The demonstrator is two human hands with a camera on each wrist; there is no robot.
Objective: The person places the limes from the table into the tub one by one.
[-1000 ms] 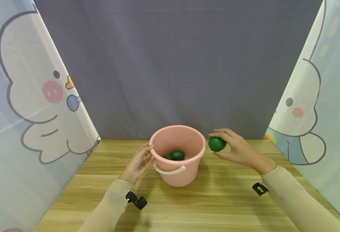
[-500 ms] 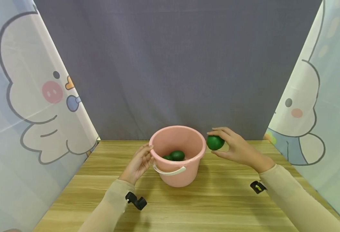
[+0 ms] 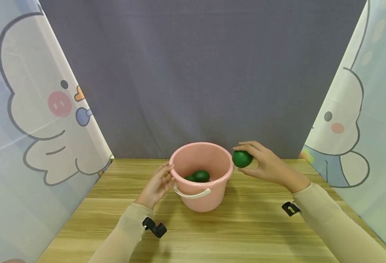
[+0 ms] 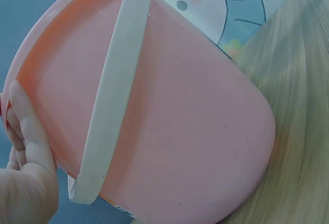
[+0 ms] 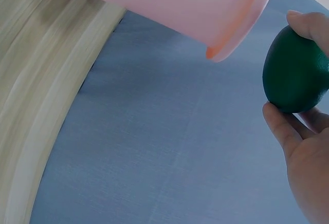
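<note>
A pink bucket [image 3: 209, 197] with a white handle [image 3: 193, 195] stands upright on the table. Its rim is held at the left by my left hand [image 3: 156, 186], thumb and fingers at the edge; the left wrist view shows the hand [image 4: 31, 152] beside the bucket wall [image 4: 195, 111]. To the right, my right hand [image 3: 265, 162] grips a smooth dark green egg-shaped fruit [image 3: 242, 159] between thumb and fingers, just outside the right rim at about its height. The same fruit [image 5: 293, 72] appears in the right wrist view. Similar green fruits [image 3: 201, 176] lie inside the bucket, partly hidden by its front wall.
The wooden table [image 3: 252, 230] extends around the bucket. A grey cloth [image 3: 206, 73] hangs behind it, close to the bucket. Patterned curtains [image 3: 48, 153] flank both sides.
My right hand has moved slightly left and upward with the green fruit, closer to the bucket rim. The left hand and the bucket have stayed put.
</note>
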